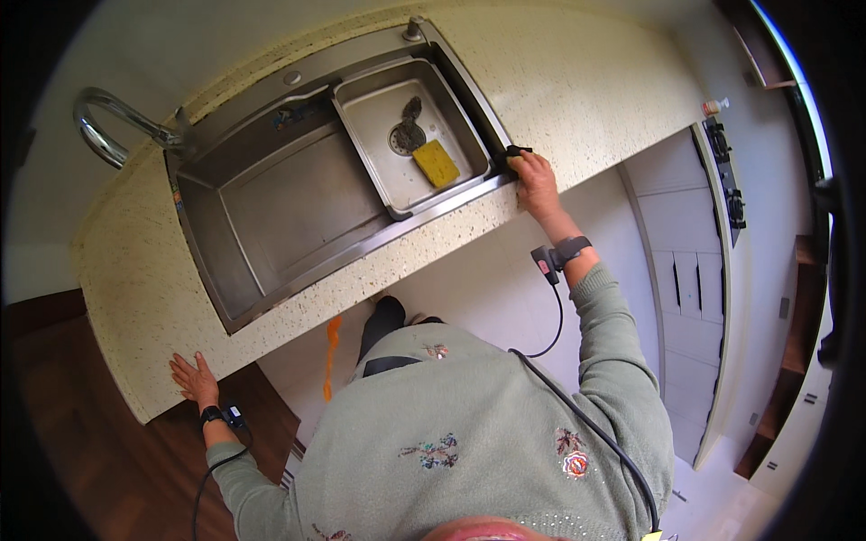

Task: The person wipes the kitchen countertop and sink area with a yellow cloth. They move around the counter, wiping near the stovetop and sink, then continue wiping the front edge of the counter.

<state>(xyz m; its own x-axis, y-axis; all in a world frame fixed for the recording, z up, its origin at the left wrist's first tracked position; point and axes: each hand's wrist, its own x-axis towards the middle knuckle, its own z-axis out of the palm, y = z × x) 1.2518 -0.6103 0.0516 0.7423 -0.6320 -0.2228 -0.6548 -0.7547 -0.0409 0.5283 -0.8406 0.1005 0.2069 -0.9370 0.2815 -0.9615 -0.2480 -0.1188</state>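
My left hand (195, 381) rests with spread fingers on the speckled countertop (139, 318), near its front left corner. At the right rim of the stainless steel sink (298, 209), my right hand (536, 177) has its fingers curled over a dark cloth-like item (517, 152), only partly visible. A metal drain basket (358, 128) sits in the sink's right part. In it lie a yellow sponge (436, 164) and a dark, tangled scouring pad (411, 111) by the strainer.
A chrome faucet (125, 122) curves at the sink's back left, and a soap dispenser (413, 29) stands at its back right. Farther right are a small bottle (715, 106) and a gas hob (727, 179) above white cabinets. Cables hang from both wrist devices.
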